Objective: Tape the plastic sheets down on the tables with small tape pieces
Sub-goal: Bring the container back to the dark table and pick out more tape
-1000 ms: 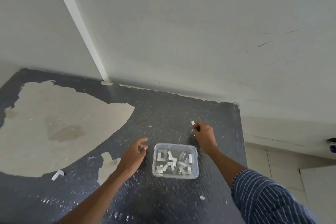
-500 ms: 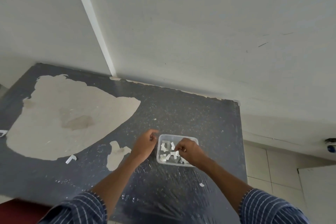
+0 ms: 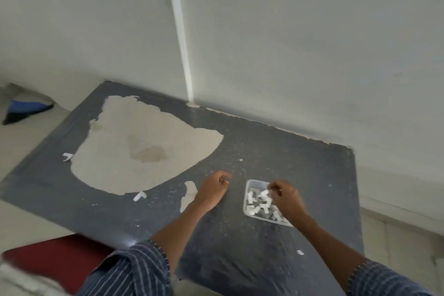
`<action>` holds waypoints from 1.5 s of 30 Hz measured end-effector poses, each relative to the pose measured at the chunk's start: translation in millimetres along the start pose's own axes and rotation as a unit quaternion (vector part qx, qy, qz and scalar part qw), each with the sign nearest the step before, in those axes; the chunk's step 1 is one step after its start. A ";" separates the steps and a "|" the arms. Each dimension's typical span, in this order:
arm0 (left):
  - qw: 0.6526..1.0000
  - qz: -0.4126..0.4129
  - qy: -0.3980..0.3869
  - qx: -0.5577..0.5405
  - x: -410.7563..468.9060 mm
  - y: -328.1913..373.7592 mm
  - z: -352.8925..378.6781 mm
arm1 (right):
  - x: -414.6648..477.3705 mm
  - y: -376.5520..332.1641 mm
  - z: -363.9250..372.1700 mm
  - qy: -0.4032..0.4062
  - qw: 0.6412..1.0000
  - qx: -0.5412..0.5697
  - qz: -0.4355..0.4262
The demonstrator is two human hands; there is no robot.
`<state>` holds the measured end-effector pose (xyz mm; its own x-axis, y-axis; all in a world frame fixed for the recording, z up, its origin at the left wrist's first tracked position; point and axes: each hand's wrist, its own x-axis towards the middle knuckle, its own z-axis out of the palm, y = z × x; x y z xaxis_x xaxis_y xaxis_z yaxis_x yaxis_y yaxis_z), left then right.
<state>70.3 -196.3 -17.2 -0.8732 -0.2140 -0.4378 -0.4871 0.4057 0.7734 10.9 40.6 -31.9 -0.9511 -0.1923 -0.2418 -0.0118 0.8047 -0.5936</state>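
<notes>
Now my right hand (image 3: 286,197) pinches a tape piece (image 3: 265,193) just over the tub (image 3: 245,209); my left hand (image 3: 213,187) rests loosely curled, empty, on the desk (image 3: 312,175) left of it. Sticky neighbours may lift along, or the piece could fold.

Dark speckled tabletop (image 3: 276,151) with matt beige worn patch (image 3: 144,142), glossy wrinkled plastic sheet (image 3: 240,259), clear plastic container (image 3: 247,209), white tape pieces (image 3: 258,199), striped cloth sleeve (image 3: 134,269)

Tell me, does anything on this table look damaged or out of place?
Yes. The tabletop's dark coating has peeled off in a large pale patch, and white tape pieces lie scattered outside the clear tub.
</notes>
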 end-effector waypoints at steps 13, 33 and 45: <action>0.991 -0.049 0.110 -0.054 -29.8 -145.8 -183.5 | -16.1 -220.4 172.0 -0.128 0.986 0.056 -0.088; 0.976 -0.128 0.167 -0.056 -24.0 -279.1 -323.7 | -31.4 -302.5 312.3 -0.173 0.971 -0.134 -0.101; 0.957 -0.114 0.260 0.060 32.0 -297.8 -402.3 | -7.5 -350.9 320.9 -0.127 0.985 0.010 -0.120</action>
<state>182.6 -681.5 -77.1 -0.6480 -0.7098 -0.2763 -0.6875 0.3889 0.6133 121.3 -420.5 -68.1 -0.8140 -0.5111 -0.2758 -0.2170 0.7081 -0.6719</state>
